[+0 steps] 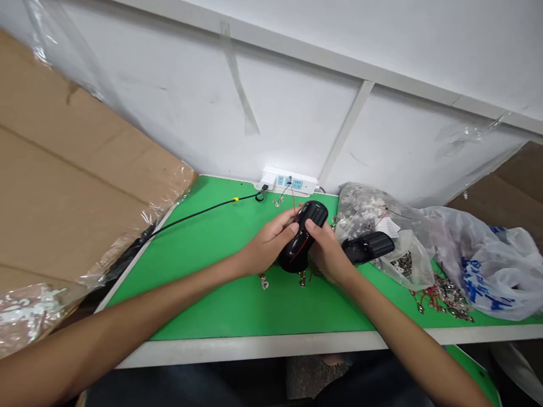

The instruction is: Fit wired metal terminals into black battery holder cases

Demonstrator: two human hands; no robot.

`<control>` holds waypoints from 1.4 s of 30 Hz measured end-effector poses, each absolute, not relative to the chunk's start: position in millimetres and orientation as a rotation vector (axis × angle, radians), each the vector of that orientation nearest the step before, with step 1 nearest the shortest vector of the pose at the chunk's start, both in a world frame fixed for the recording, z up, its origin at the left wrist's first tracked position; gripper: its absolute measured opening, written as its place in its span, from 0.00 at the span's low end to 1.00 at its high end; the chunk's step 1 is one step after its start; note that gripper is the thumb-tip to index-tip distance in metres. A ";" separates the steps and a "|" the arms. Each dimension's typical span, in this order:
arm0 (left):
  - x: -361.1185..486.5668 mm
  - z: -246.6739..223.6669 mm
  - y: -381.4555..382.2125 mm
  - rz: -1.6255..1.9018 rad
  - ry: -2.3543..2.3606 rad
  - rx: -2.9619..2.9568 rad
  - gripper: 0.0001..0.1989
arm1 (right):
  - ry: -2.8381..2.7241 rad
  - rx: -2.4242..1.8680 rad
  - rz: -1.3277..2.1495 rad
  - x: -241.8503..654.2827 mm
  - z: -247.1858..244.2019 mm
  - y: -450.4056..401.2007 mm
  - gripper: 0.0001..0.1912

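Note:
Both of my hands hold a black plastic housing (311,217) with rounded ends, tilted above the green table. My left hand (274,237) grips its left side, the thumb pressed near a thin red wire (303,247). From the right, my right hand (326,249) is closed round it with the thumb on top. The far fingers of both hands are hidden behind the housing. A second black housing (369,247) lies right of my right hand. Small metal contact pieces (263,281) lie on the table just below the held housing.
A white power strip (297,182) sits against the wall, with a black cable (203,213) running left. On the right are a clear bag (365,198) of parts, a pile of metal contacts with red wires (445,297) and a white plastic bag (504,271). A large cardboard box (85,169) stands left.

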State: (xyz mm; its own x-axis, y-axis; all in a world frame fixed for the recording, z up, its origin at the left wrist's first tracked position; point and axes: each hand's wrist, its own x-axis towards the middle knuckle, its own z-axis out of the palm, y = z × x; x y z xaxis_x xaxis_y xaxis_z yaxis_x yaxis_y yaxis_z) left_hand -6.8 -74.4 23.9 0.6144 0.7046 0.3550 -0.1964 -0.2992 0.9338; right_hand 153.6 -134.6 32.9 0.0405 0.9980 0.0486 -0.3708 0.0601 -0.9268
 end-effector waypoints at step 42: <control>-11.7 26.5 -74.4 1.285 0.674 2.489 0.06 | -0.720 -0.803 1.085 136.6 31.1 -144.1 0.26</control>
State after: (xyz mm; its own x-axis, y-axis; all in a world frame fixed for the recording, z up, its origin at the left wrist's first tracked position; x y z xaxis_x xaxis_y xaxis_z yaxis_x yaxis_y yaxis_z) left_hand -11.7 -74.4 26.5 0.5016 0.5119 0.6974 0.2824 -0.8589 0.4273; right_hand 136.6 -144.1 31.1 0.3051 0.9456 0.1129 -0.4722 0.2532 -0.8444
